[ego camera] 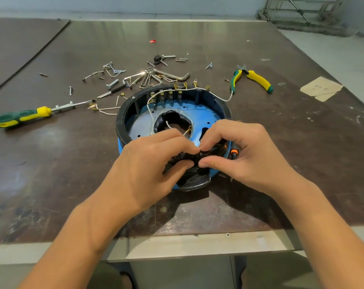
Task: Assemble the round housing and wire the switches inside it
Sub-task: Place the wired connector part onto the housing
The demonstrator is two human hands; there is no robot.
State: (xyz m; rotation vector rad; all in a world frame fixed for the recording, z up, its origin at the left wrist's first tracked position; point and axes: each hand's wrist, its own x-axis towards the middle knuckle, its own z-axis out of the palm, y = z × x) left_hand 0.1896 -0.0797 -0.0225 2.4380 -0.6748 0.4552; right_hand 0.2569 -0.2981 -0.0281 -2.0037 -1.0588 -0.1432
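Note:
The round housing [122,119], a black ring on a blue base, lies on the table in front of me. White wires [222,99] with brass terminals run along its far inner wall to a row of switch contacts [166,97]. A black taped opening [172,122] sits in the blue floor. At the near rim, my left hand [149,163] and my right hand [245,155] both pinch a black taped bundle [189,161] between thumb and fingertips. A small orange-ringed part [233,152] shows beside my right thumb.
A green-yellow screwdriver [20,117] lies at the left. Green-yellow pliers [254,80] lie at the right. Loose screws, bolts and hex keys [147,77] are scattered behind the housing. A paper scrap [320,88] lies far right. The table's front edge [177,243] is near me.

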